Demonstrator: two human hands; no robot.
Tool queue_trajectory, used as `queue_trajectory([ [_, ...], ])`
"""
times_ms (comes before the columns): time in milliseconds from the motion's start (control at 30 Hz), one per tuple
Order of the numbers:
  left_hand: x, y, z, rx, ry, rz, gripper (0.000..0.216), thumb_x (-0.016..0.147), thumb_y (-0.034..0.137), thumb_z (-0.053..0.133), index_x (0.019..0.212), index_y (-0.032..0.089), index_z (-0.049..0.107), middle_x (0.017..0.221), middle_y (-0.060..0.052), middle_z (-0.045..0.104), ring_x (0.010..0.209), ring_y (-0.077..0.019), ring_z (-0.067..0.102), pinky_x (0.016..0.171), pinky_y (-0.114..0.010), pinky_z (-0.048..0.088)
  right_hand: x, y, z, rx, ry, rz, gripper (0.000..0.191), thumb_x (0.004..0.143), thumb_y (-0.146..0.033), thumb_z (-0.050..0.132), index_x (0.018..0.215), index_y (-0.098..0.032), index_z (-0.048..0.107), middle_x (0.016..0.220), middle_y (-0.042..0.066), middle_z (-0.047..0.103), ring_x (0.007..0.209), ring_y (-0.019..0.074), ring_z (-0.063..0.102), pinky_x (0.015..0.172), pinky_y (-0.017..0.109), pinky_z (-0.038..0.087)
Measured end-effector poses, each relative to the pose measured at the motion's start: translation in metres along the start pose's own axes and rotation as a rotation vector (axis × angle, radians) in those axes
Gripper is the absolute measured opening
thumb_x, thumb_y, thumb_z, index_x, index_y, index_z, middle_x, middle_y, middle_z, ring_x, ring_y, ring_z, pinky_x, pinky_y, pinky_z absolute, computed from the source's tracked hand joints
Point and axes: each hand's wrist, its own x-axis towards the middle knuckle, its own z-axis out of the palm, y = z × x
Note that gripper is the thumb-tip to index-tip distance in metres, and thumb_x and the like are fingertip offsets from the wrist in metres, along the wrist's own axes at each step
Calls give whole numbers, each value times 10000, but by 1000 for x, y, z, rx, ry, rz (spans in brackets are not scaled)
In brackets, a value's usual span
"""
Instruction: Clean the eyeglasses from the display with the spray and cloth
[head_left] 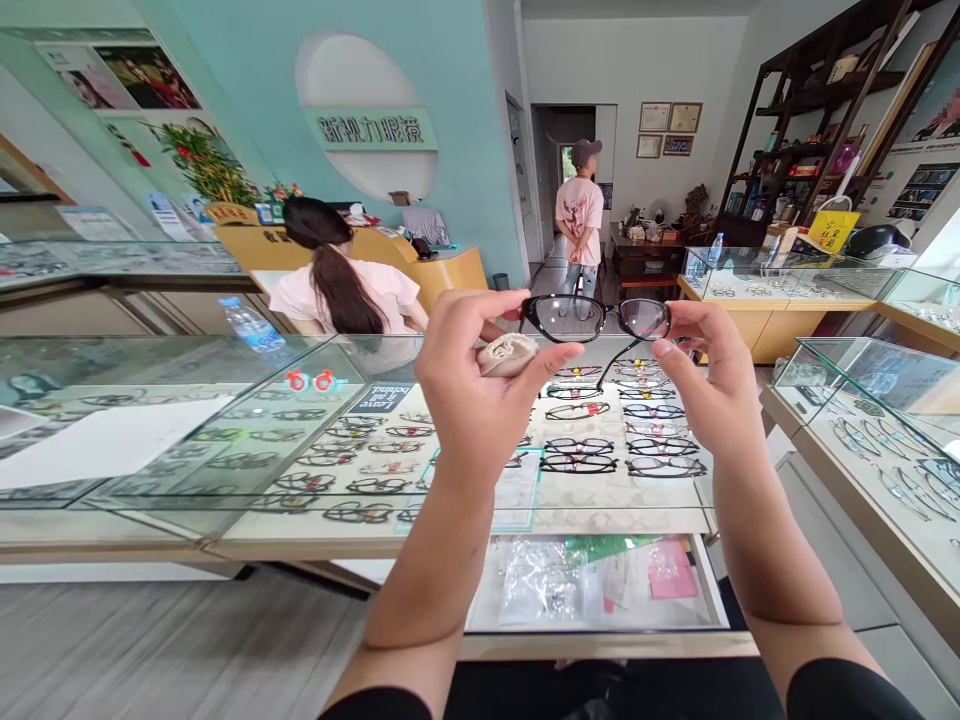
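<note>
A pair of black-framed eyeglasses (610, 308) is held up in front of me, level above the glass counter. My left hand (480, 370) grips its left end between fingers and thumb. Tucked in that same palm is a bunched beige cloth (507, 354). At the other end, my right hand (709, 365) pinches the frame near the right lens. One dark temple arm hangs down below the lenses. Beneath the hands, rows of eyeglasses (579, 464) lie inside the glass display counter (300, 545).
An open drawer (712, 600) with plastic bags and a pink packet juts out below the counter. A water bottle (251, 325) and white paper (112, 440) lie on the left glass top. One person (349, 270) sits beyond the counter; another (579, 215) stands farther back. A second display case (892, 440) stands at right.
</note>
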Motion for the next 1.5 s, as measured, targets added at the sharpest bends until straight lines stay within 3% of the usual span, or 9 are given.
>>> queue_trajectory([
  [467, -3, -6, 0, -18, -5, 43, 589, 814, 560, 944, 1294, 287, 739, 1131, -47, 686, 974, -207, 662, 825, -348, 579, 0, 3, 0, 18, -1, 13, 290, 929, -380, 708, 1195, -273, 669, 1133, 51, 774, 1062, 251, 723, 963, 469, 540],
  [800, 4, 8, 1, 30, 62, 101, 461, 852, 528, 931, 1205, 274, 777, 1048, -56, 744, 893, -200, 688, 698, -350, 594, -1, 1, 1, 55, 18, 33, 289, 926, -392, 707, 1185, -275, 654, 1131, 49, 756, 1060, 247, 711, 963, 468, 522],
  [1000, 3, 8, 1, 23, 37, 34, 471, 835, 528, 945, 1188, 275, 762, 1063, -64, 729, 901, -205, 693, 725, -371, 603, -2, 0, 1, 67, 12, 44, 281, 932, -374, 694, 1192, -275, 659, 1135, 45, 760, 1061, 246, 707, 970, 474, 512],
  [1233, 4, 7, 1, 11, 48, 92, 467, 852, 542, 928, 1162, 239, 753, 1018, -40, 719, 879, -178, 689, 711, -320, 569, -2, -1, 1, 99, 42, 20, 274, 932, -376, 700, 1182, -279, 650, 1112, 35, 762, 1033, 230, 702, 974, 456, 506],
  [1400, 2, 4, -1, 15, 11, 3, 504, 845, 607, 907, 1171, 256, 751, 1044, -40, 708, 887, -184, 673, 763, -329, 569, -3, 0, 2, 78, 42, -6, 268, 955, -384, 694, 1195, -282, 633, 1112, 35, 748, 1037, 230, 702, 962, 457, 512],
  [1500, 1, -1, -3, -19, -41, -99, 501, 843, 635, 895, 1175, 280, 774, 1030, -41, 728, 795, -167, 633, 705, -325, 546, -5, -4, 3, 63, 113, -63, 304, 949, -390, 730, 1214, -287, 622, 1123, 44, 713, 1041, 236, 692, 941, 456, 530],
])
